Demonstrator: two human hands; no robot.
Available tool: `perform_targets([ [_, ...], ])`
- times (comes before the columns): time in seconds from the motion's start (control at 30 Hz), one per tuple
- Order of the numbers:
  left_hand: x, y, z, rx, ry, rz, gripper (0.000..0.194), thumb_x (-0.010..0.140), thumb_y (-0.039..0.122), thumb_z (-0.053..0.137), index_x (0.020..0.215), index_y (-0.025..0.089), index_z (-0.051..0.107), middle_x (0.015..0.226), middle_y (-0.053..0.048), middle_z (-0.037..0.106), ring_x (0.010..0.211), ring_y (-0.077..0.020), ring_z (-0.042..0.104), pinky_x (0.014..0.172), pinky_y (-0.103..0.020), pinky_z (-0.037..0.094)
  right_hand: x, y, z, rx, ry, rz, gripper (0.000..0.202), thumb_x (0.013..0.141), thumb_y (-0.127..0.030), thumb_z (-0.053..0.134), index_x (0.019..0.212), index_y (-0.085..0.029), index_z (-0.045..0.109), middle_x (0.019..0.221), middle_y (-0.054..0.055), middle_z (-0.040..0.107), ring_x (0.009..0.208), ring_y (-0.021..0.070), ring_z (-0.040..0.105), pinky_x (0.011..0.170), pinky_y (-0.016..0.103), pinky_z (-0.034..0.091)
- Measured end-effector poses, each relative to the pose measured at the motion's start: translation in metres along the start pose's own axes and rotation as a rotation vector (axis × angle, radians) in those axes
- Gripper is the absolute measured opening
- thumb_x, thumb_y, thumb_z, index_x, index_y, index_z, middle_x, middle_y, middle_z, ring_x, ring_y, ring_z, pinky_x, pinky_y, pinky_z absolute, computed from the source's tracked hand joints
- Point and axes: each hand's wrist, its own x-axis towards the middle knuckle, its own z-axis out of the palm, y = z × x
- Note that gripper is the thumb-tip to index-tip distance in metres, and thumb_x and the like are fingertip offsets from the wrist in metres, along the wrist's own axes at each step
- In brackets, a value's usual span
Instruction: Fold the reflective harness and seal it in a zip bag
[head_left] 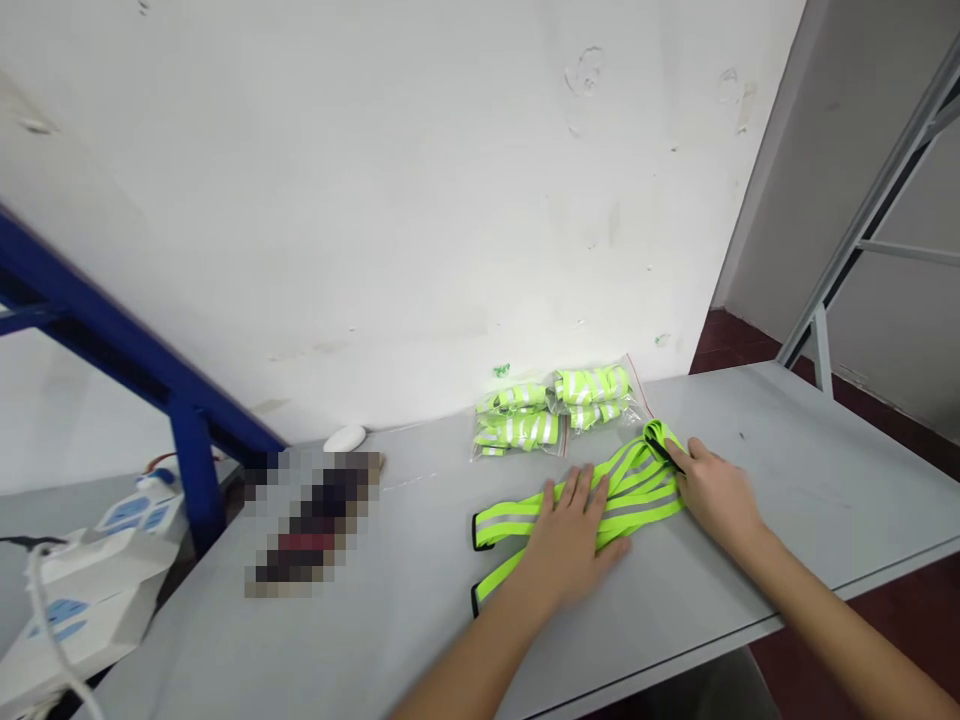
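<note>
A neon yellow-green reflective strap [637,503] with grey stripes lies in several lengths across the grey table. Black buckles show at its left ends. My left hand [568,535] rests flat on the strap's middle, fingers stretched out. At the strap's right end, where it is gathered into a loop, my right hand [712,490] pinches the bunched fabric and a black piece. Just behind lie clear zip bags, one on the left [517,420] and one on the right [592,393], holding rolled straps of the same kind.
A white wall [420,220] rises behind the table [360,640]. At the left are a blue metal frame [196,460], white power strips [112,570] with cables, a white rounded object [345,438] and a pixelated item [319,525]. Grey metal struts [862,220] stand at the right.
</note>
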Motion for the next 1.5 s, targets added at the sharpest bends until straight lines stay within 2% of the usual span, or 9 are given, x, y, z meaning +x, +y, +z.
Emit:
perform_targets([
  [0.27, -0.001, 0.003, -0.01, -0.006, -0.044, -0.055, 0.072, 0.094, 0.061, 0.023, 0.149, 0.015, 0.03, 0.158, -0.014, 0.018, 0.146, -0.0331, 0.013, 0.114, -0.062, 0.015, -0.004, -0.022, -0.006, -0.291, 0.04, -0.299, 0.039, 0.081, 0.003, 0.041, 0.106, -0.015, 0.066, 0.101, 0.014, 0.063, 0.078, 0.0236, 0.057, 0.061, 0.035, 0.043],
  [0.37, 0.016, 0.021, -0.017, -0.007, 0.016, -0.069, 0.064, 0.097, 0.05, 0.027, 0.147, 0.012, 0.033, 0.157, -0.016, 0.022, 0.146, -0.0321, 0.015, 0.115, -0.058, 0.018, -0.005, -0.023, -0.005, -0.292, 0.046, -0.329, 0.039, 0.081, 0.002, 0.043, 0.109, -0.015, 0.066, 0.115, 0.016, 0.061, 0.081, 0.0244, 0.056, 0.063, 0.036, 0.043],
  [0.5, 0.055, 0.044, -0.018, -0.084, 0.113, 0.107, 0.059, 0.096, 0.029, 0.027, 0.152, 0.014, 0.016, 0.16, -0.01, 0.015, 0.147, -0.0263, 0.012, 0.116, -0.051, 0.023, -0.011, -0.021, -0.003, -0.235, 0.038, -0.324, 0.038, 0.084, -0.002, 0.041, 0.111, -0.014, 0.065, 0.111, 0.015, 0.062, 0.084, 0.0252, 0.055, 0.066, 0.036, 0.043],
  [0.73, 0.072, 0.035, 0.008, -0.07, 0.105, 0.153, 0.061, 0.099, 0.049, 0.019, 0.152, 0.02, 0.019, 0.161, -0.003, 0.006, 0.147, -0.0289, 0.01, 0.114, -0.056, 0.025, -0.021, 0.01, 0.008, 0.482, 0.034, -0.179, 0.04, 0.096, -0.026, 0.036, 0.131, -0.015, 0.052, 0.093, 0.009, 0.061, 0.089, 0.0235, 0.056, 0.085, 0.041, 0.043],
  [0.9, 0.065, 0.033, 0.018, -0.008, 0.126, 0.112, 0.061, 0.099, 0.053, 0.018, 0.153, 0.025, 0.017, 0.16, -0.003, 0.01, 0.147, -0.0319, 0.012, 0.112, -0.06, 0.026, -0.009, 0.036, 0.014, 1.047, -0.064, 0.235, 0.044, 0.097, -0.045, 0.026, 0.111, -0.019, 0.059, 0.094, 0.006, 0.066, 0.092, 0.0217, 0.06, 0.086, 0.037, 0.045],
  [0.97, 0.064, 0.034, 0.019, -0.009, 0.121, 0.111, 0.061, 0.099, 0.052, 0.017, 0.153, 0.025, 0.016, 0.16, -0.003, 0.009, 0.147, -0.0322, 0.012, 0.112, -0.06, 0.026, -0.001, 0.037, 0.01, 1.018, -0.167, 0.282, 0.045, 0.092, -0.054, 0.036, 0.105, -0.019, 0.06, 0.093, 0.006, 0.067, 0.089, 0.0226, 0.061, 0.08, 0.034, 0.046],
  [1.1, 0.064, 0.035, 0.02, -0.02, 0.129, 0.09, 0.059, 0.099, 0.051, 0.019, 0.153, 0.027, 0.017, 0.16, -0.002, 0.01, 0.147, -0.0329, 0.011, 0.111, -0.06, 0.026, 0.01, 0.024, 0.002, 0.703, -0.299, 0.16, 0.043, 0.081, -0.06, 0.052, 0.092, -0.019, 0.06, 0.089, 0.006, 0.067, 0.085, 0.0245, 0.061, 0.077, 0.034, 0.041],
  [1.37, 0.052, 0.037, 0.011, -0.123, 0.144, 0.085, 0.058, 0.099, 0.048, 0.022, 0.151, 0.02, 0.025, 0.16, -0.009, 0.015, 0.146, -0.0341, 0.013, 0.111, -0.061, 0.024, 0.01, 0.008, 0.011, 0.546, -0.247, 0.216, 0.037, 0.076, -0.051, 0.06, 0.092, -0.019, 0.05, 0.093, 0.007, 0.064, 0.086, 0.0243, 0.061, 0.077, 0.034, 0.04],
  [1.5, 0.042, 0.034, 0.003, -0.279, 0.284, 0.081, 0.049, 0.099, 0.044, 0.031, 0.136, 0.016, 0.044, 0.156, -0.015, 0.024, 0.142, -0.0335, 0.024, 0.111, -0.06, 0.025, 0.0, -0.016, 0.007, 0.579, -0.151, 0.196, 0.026, 0.084, -0.032, 0.053, 0.104, -0.017, 0.046, 0.089, 0.007, 0.064, 0.075, 0.0215, 0.062, 0.063, 0.028, 0.042],
])
